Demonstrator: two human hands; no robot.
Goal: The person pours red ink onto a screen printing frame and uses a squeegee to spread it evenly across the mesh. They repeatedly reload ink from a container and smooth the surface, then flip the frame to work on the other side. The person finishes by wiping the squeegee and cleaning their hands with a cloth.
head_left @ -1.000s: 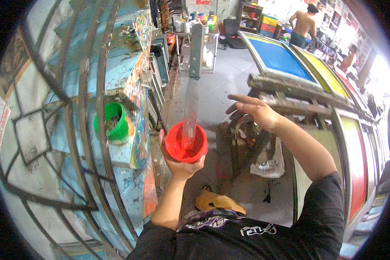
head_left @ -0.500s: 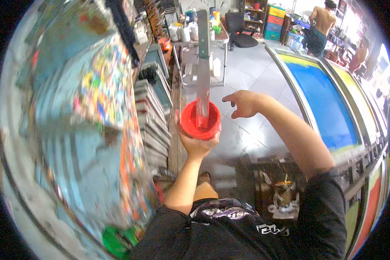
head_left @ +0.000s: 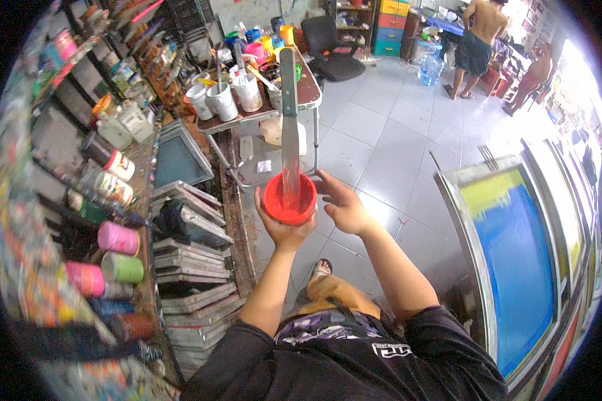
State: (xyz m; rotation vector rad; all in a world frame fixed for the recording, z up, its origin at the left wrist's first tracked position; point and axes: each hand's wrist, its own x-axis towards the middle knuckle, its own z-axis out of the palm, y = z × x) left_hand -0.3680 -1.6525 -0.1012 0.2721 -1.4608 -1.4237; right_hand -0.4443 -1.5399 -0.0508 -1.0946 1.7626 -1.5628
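Note:
My left hand [head_left: 286, 235] is wrapped round a red plastic cup [head_left: 291, 217] from below, its fingers along the cup's side. Standing in the cup is a long metal spatula [head_left: 290, 142], its blade end down and smeared with reddish ink, its grey handle pointing up and away from me. What lies at the cup's bottom is partly hidden by the blade. Close to the cup's right side is my right hand [head_left: 349, 210], fingers apart and holding nothing; whether a fingertip touches the rim I cannot tell.
Ahead stands a small table [head_left: 308, 93] crowded with paint-stained pots. Stacked screen frames [head_left: 197, 267] and a shelf [head_left: 144, 180] of jars line the left. Large frames, one with blue mesh [head_left: 522, 267], lean at right. A black chair [head_left: 331, 50] and two people [head_left: 478, 40] are farther off.
My view has turned left and forward, bringing the table and shelf nearer. My right hand has come from well off to the cup's side. The cup stays in my left hand.

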